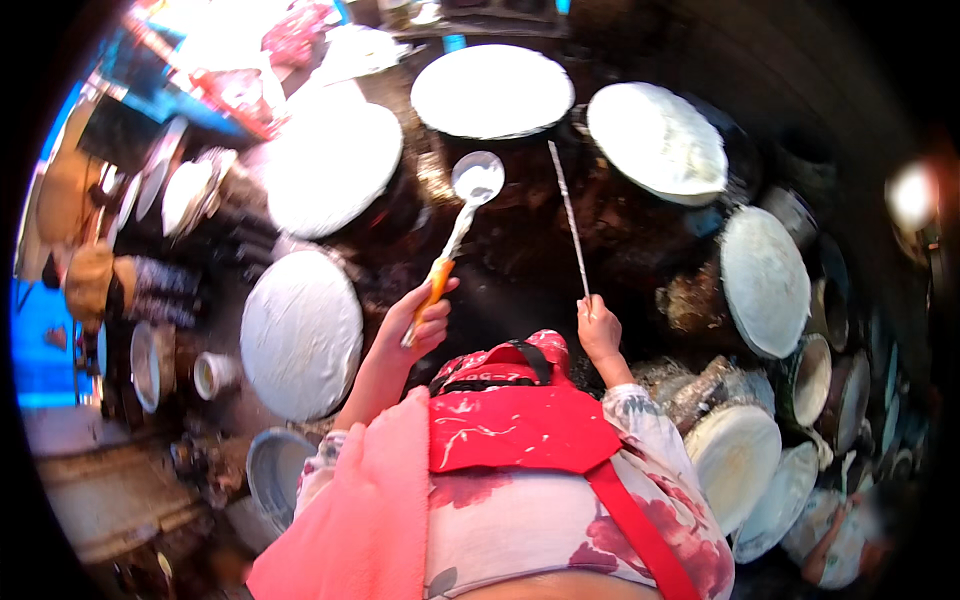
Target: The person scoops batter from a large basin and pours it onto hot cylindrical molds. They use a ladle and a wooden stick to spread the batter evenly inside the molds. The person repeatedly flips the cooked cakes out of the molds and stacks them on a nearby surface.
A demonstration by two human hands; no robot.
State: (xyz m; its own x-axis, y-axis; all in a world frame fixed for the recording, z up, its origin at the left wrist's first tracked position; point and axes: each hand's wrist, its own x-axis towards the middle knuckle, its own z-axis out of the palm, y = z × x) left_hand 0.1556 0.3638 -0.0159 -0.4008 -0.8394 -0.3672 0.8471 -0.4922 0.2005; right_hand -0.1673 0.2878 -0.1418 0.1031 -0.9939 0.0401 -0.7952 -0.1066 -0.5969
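My left hand (426, 318) is closed around the orange handle of a ladle (478, 180). The ladle's round bowl is coated with something white and hangs in front of a wide round white top (492, 92). A long thin stick (570, 215) stands up from the closed fingers of my right hand (598, 332), its tip short of that same top. More such tops curve around me: one at far left (335, 170), one at left (303, 335), one at far right (658, 142) and one at right (765, 282). Whether they are cloth or batter I cannot tell.
At lower left stand a metal basin (279, 474) and a small white bucket (214, 375). A person (110, 285) is farther off at left, another (835, 535) at lower right. Large white discs (733, 465) lie at right, near several bowls. Pink bags (298, 40) are at the back left.
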